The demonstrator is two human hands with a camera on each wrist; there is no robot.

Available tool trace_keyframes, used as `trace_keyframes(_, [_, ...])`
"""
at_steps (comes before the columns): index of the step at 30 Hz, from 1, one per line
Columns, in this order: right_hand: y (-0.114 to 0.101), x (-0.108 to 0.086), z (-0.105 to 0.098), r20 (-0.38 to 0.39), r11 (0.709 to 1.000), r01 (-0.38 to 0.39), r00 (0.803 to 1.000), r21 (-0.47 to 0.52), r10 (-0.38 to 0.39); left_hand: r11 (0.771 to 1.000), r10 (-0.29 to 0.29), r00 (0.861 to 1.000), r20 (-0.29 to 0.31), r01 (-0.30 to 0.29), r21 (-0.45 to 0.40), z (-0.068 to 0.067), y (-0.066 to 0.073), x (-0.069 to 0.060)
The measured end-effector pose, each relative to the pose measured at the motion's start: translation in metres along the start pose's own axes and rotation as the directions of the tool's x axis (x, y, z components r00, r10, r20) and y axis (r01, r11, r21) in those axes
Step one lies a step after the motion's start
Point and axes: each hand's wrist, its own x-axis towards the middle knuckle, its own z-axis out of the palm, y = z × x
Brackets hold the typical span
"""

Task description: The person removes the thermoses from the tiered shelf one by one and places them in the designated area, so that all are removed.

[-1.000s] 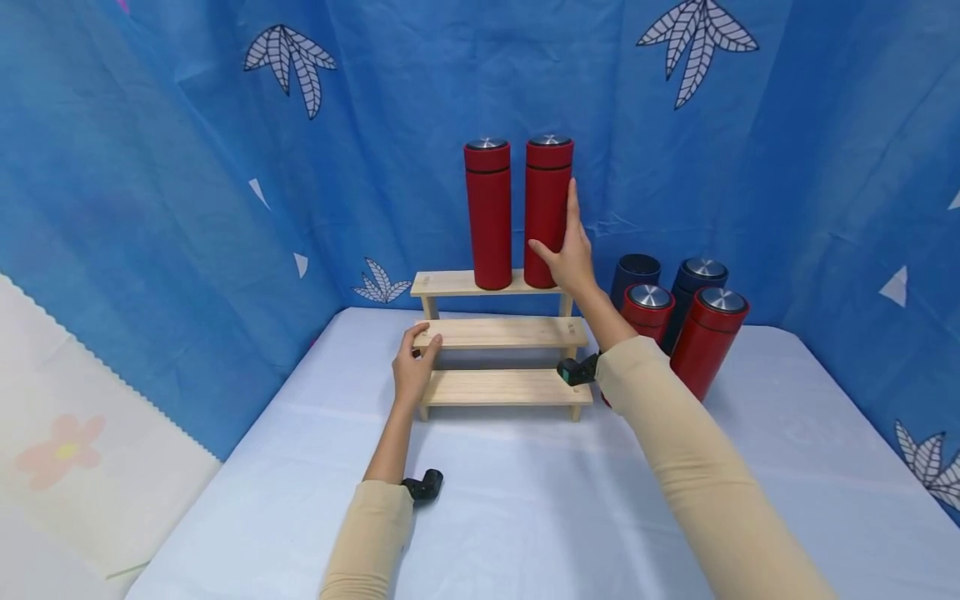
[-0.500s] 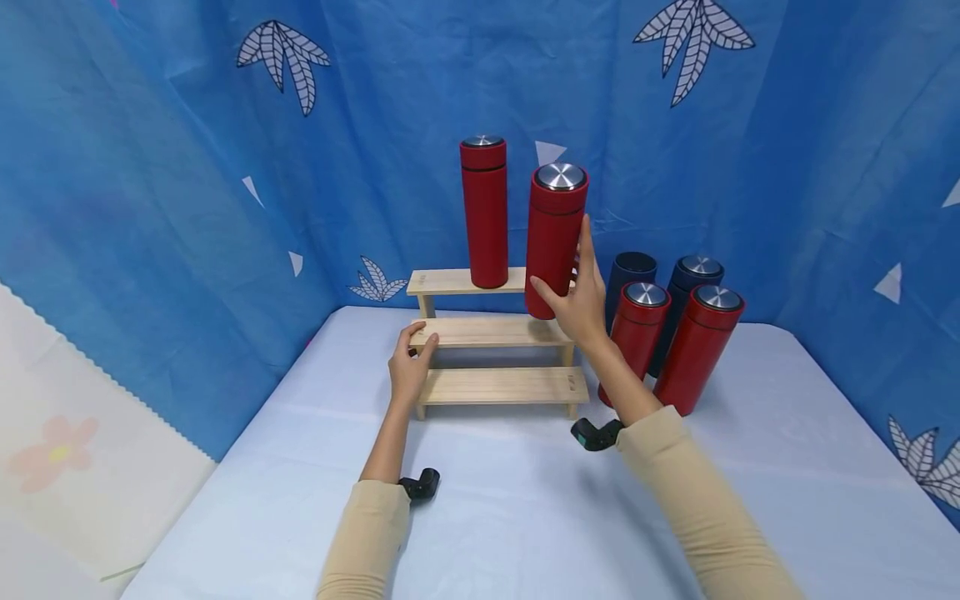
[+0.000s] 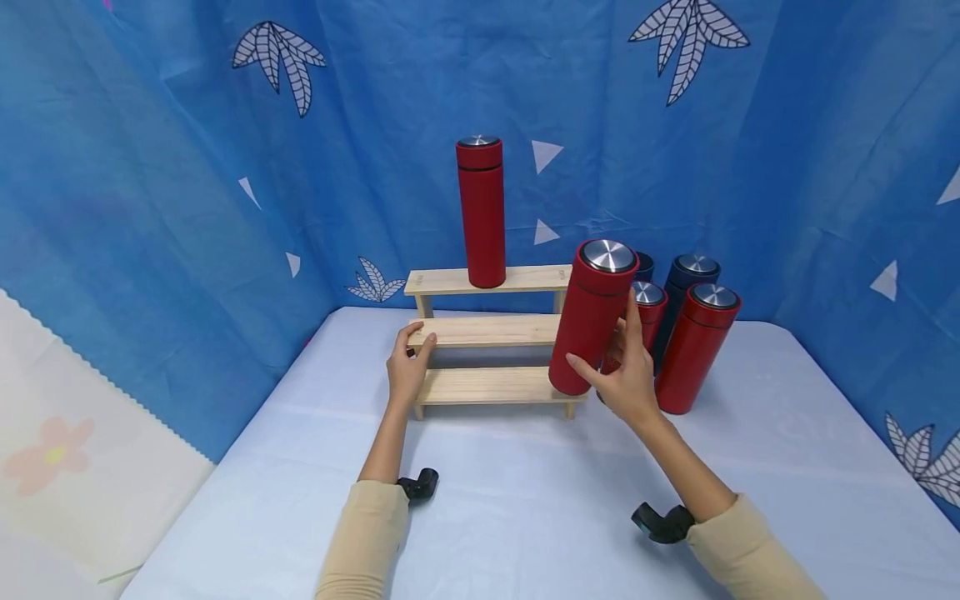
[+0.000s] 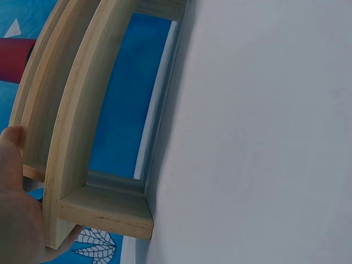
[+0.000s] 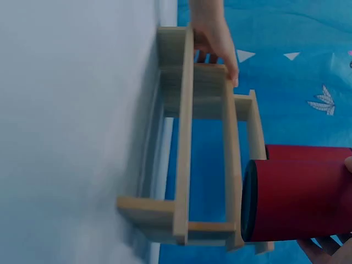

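My right hand (image 3: 624, 379) grips a red thermos flask (image 3: 592, 321) with a silver-topped lid, holding it tilted in the air before the right end of the wooden three-tier shelf (image 3: 487, 332). In the right wrist view the flask (image 5: 300, 201) shows its dark base. My left hand (image 3: 407, 367) holds the left end of the middle tier, thumb on top; the left wrist view shows that hand (image 4: 19, 203) at the shelf's end. A second red thermos flask (image 3: 482, 217) stands upright on the top tier.
Right of the shelf, a red flask (image 3: 693, 350) and a dark blue flask (image 3: 686, 287) stand on the white table (image 3: 525, 500). Another red flask (image 3: 651, 304) and a dark flask (image 3: 643, 265) are partly hidden by the held one. A blue curtain (image 3: 375, 125) hangs behind.
My right hand has lifted the red flask off the top tier and brought it down, rightward and toward me, now tilted. The left hand keeps its hold on the shelf.
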Motion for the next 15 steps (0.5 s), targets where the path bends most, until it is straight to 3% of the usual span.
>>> trace_keyframes(6, [0.031,-0.032,-0.029,0.029,0.998,-0.037,0.999,-0.048,0.038,1.0,-0.004,1.0,0.009,0.004,-0.005,-0.001,-0.001,-0.001])
trace_keyframes(15, [0.046,-0.063,-0.078,0.056,0.984,-0.071,0.995,-0.166,0.081,1.0,-0.004,1.0,0.01,0.004,-0.016,0.0,0.0,0.0])
